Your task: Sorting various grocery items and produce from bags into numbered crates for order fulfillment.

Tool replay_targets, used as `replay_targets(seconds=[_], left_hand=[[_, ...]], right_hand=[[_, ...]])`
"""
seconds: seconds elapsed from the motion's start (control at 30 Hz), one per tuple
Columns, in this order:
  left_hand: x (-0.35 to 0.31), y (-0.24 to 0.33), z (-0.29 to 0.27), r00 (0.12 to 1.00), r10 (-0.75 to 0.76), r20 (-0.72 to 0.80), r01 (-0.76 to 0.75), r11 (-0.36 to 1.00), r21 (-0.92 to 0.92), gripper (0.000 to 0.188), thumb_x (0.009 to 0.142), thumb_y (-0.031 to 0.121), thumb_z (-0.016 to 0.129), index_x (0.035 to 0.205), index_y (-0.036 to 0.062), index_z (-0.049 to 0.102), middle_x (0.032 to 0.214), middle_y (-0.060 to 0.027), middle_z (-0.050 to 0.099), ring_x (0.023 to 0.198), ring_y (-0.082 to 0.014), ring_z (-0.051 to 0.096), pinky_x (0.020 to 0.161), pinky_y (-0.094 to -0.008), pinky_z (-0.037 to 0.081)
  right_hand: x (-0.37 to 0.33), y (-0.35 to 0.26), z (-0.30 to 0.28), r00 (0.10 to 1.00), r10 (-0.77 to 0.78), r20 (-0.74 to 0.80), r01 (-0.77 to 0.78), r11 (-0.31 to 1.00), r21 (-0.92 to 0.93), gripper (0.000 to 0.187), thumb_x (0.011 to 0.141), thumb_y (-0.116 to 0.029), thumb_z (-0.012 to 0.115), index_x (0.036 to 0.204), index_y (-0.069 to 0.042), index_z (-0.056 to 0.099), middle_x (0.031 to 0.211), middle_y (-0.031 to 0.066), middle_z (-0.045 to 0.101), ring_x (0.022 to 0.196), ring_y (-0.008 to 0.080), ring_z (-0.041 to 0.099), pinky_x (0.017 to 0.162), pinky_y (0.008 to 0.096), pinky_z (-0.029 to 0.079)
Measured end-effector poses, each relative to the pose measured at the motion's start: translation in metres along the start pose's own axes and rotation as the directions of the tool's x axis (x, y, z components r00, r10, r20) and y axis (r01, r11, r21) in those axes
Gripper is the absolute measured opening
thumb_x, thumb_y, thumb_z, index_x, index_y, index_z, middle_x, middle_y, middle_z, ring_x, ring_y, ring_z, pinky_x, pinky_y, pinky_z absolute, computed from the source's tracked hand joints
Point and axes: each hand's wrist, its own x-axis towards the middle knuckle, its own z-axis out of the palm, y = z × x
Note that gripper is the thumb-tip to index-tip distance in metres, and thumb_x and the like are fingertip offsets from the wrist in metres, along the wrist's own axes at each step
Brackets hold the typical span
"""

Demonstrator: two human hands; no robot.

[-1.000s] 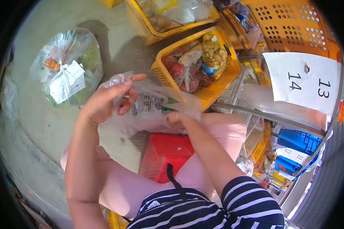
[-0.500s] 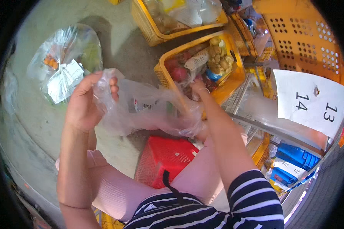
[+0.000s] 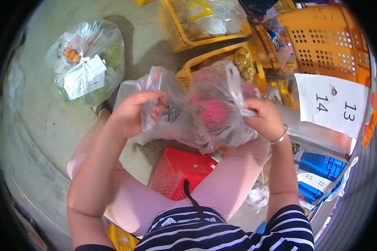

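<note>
A clear bag (image 3: pixel 169 127) is pinched by the left hand (image 3: pixel 134 112); a red-filled bag (image 3: pixel 213 100), at its neck, by the right hand (image 3: pixel 267 120).

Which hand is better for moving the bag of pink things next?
Probably the right hand: it grips that pink-filled bag by its gathered top, while the left hand holds another clear bag.

On the grey floor (image 3: pixel 40 138) stand a tied clear bag (image 3: pixel 92 48), a red basket (image 3: pixel 167 173) and yellow crates (image 3: pixel 170 33).
</note>
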Motion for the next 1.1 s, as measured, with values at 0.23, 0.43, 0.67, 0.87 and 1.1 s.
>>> replay_targets(seconds=[0.23, 0.43, 0.67, 0.87, 1.1], left_hand=[[0.003, -0.035, -0.019, 0.98, -0.068, 0.185, 0.095, 0.986, -0.14, 0.016, 0.091, 0.02, 0.051, 0.094, 0.004, 0.054, 0.071, -0.0036, 0.048, 0.053, -0.0093, 0.044, 0.046, -0.0205, 0.038], [-0.007, -0.016, 0.0, 0.985, -0.107, 0.135, 0.111, 0.993, -0.026, 0.042, 0.089, 0.02, 0.05, 0.129, 0.0119, 0.038, 0.072, -0.0004, 0.044, 0.047, -0.0048, 0.038, 0.042, -0.0157, 0.03], [0.007, 0.028, -0.003, 0.961, 0.223, -0.163, -0.22, 0.975, 0.038, 0.049, 0.087, 0.017, 0.05, 0.133, 0.01, 0.035, 0.072, -0.0022, 0.047, 0.053, -0.0074, 0.041, 0.047, -0.0201, 0.031], [0.031, 0.022, -0.003, 0.907, 0.242, -0.344, -0.167, 0.958, 0.233, 0.05, 0.087, 0.021, 0.049, 0.132, 0.0011, 0.04, 0.07, 0.0024, 0.045, 0.056, -0.0073, 0.041, 0.051, -0.0212, 0.034], [0.04, 0.032, 0.011, 0.84, 0.296, -0.454, -0.148, 0.931, 0.333, 0.051, 0.086, 0.02, 0.049, 0.13, -0.0033, 0.041, 0.069, 0.0025, 0.043, 0.059, -0.0072, 0.04, 0.054, -0.0215, 0.033]], right_hand=[[0.114, -0.044, 0.137, 0.923, -0.242, 0.298, 0.285, 0.952, -0.11, 0.031, 0.073, -0.031, 0.058, 0.086, -0.005, 0.067, 0.089, 0.0205, 0.063, 0.086, 0.035, 0.061, 0.078, 0.0416, 0.047], [0.185, -0.026, 0.338, 0.945, 0.247, 0.217, -0.25, 0.968, -0.014, 0.035, 0.077, -0.035, 0.061, 0.098, -0.008, 0.068, 0.102, 0.0199, 0.064, 0.094, 0.0337, 0.062, 0.085, 0.0396, 0.047], [0.163, 0.069, 0.196, 0.743, -0.382, 0.55, -0.376, 0.441, 0.815, 0.038, 0.086, -0.031, 0.058, 0.11, -0.002, 0.059, 0.106, 0.0102, 0.064, 0.096, 0.0226, 0.061, 0.086, 0.0329, 0.047], [0.248, 0.297, 0.204, 0.709, 0.58, -0.402, -0.555, 0.81, 0.19, 0.038, 0.085, -0.017, 0.053, 0.116, 0.004, 0.052, 0.118, 0.0198, 0.053, 0.111, 0.0311, 0.051, 0.093, 0.0382, 0.044], [0.298, 0.318, 0.203, 0.733, 0.527, -0.431, -0.651, 0.728, -0.216, 0.07, 0.079, -0.036, 0.063, 0.136, -0.007, 0.036, 0.142, 0.0138, 0.032, 0.13, 0.0294, 0.03, 0.103, 0.0399, 0.034]])
